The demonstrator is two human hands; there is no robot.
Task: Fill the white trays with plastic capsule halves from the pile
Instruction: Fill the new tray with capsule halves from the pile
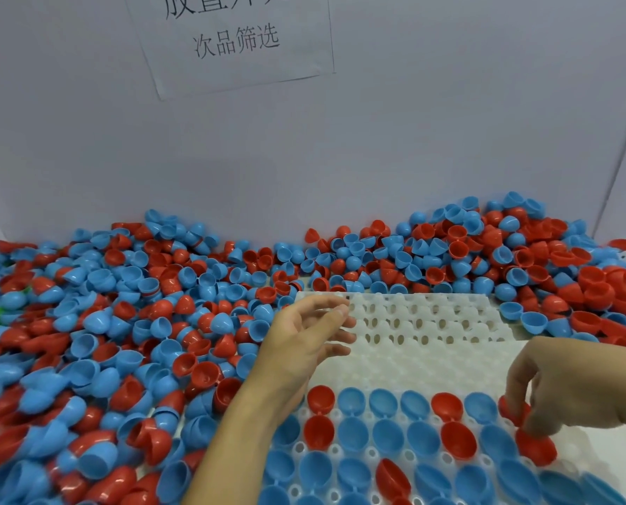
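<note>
The right fingers (522, 410) pointed down, pinching a red half (513, 410) at the tray's (413, 362) right edge; the right hand (573, 388) arched above. The left fingers (335, 322) were spread and loose over the tray's empty rows, the left hand (304, 344) holding nothing. The pile (122, 322) lay left and behind.

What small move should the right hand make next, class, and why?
Probably press the red half into its tray pocket and let go. The right hand pinches it at the right end of the topmost filled row, while the left hand hovers open, holding nothing, over empty pockets.
</note>
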